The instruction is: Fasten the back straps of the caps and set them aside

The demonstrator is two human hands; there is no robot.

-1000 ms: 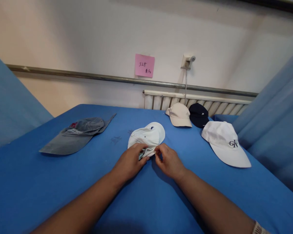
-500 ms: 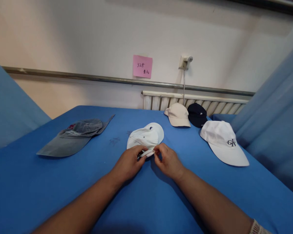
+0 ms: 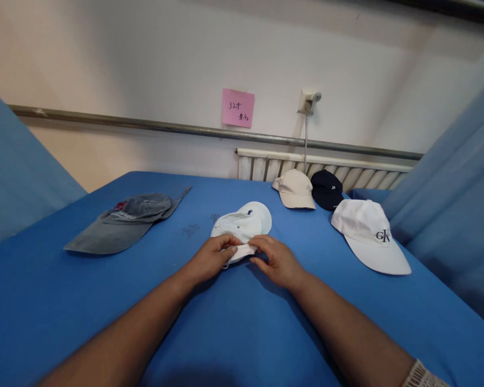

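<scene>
A pale white baseball cap [image 3: 242, 224] with a small dark emblem lies in the middle of the blue-covered table [image 3: 234, 322], its brim pointing away to the right. At the near edge of this cap, my left hand [image 3: 210, 258] pinches the left part of the folded band. My right hand [image 3: 277, 262] grips the same edge from the right, thumb below and fingers on top. Both hands are closed on the cap, and the fingertips partly cover the band.
A grey cap [image 3: 131, 221] lies to the left. A beige cap [image 3: 294, 189], a navy cap [image 3: 326, 189] and a white cap with CK-style lettering [image 3: 369, 236] sit to the right. Behind the table are a radiator [image 3: 258, 165] and a metal rail [image 3: 153, 124]; blue curtains [image 3: 455, 204] hang at both sides.
The cap's near edge has been folded or turned so that a white band now shows between my hands. My left hand has shifted slightly left and down. The other caps have stayed put.
</scene>
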